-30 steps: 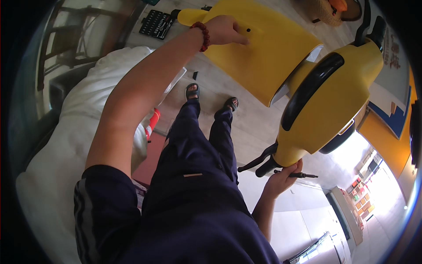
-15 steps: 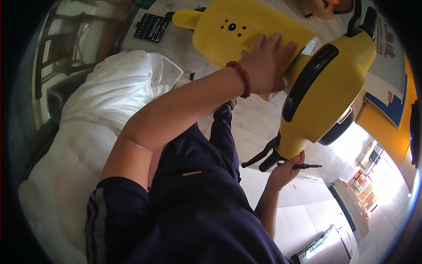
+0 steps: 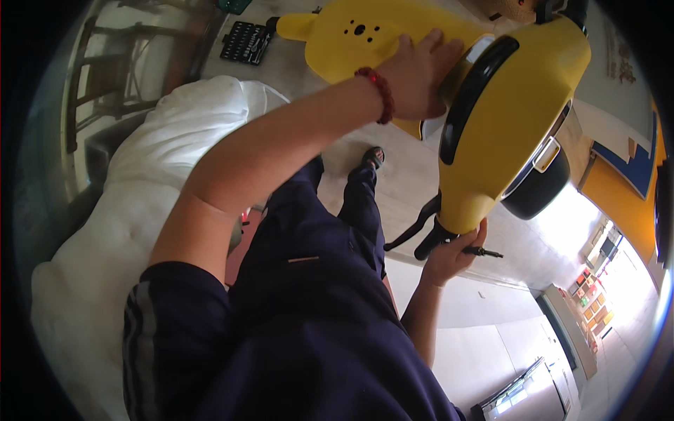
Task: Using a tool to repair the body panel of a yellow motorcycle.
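Observation:
A yellow two-wheeler's handlebar cover [image 3: 516,105] with a black trim strip and a round black part [image 3: 540,186] on its far side fills the right of the view. Its yellow front panel [image 3: 386,31], with several small holes, stretches away to the upper left. My left hand [image 3: 418,81], fingers spread, lies against the panel beside the handlebar cover. At the handlebar's near end, next to the black grip [image 3: 432,240] and brake lever [image 3: 414,224], is my right hand [image 3: 453,259]. It holds a dark screwdriver [image 3: 486,252] pointing right; its fingertips touch the yellow cover from below.
A black tool case [image 3: 246,43] with bits lies open on the floor at the upper left. White cloth [image 3: 133,189] covers something bulky at my left. A blue and orange board [image 3: 625,165] stands at the right; a white cabinet [image 3: 484,309] is at the lower right.
The handlebar cover and panel have shifted slightly up and left in view, turning to show more of the round black part. Both hands moved with them; the screwdriver stays in my right hand.

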The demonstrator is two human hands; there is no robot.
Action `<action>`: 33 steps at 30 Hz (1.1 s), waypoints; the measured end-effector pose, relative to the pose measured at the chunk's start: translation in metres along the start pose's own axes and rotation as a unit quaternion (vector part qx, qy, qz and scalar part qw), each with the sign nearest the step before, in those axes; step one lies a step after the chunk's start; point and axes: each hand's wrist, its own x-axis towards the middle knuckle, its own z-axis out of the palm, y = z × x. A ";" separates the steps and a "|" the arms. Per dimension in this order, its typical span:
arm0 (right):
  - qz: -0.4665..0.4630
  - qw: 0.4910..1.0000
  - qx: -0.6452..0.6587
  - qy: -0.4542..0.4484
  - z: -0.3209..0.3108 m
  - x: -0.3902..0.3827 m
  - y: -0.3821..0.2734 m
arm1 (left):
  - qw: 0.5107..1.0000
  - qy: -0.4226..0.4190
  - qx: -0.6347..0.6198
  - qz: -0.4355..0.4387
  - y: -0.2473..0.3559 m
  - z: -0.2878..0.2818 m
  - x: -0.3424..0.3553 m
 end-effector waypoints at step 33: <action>-0.056 0.997 -0.036 0.039 0.017 -0.003 -0.007 | 0.976 -0.027 -0.065 -0.208 0.032 0.003 -0.057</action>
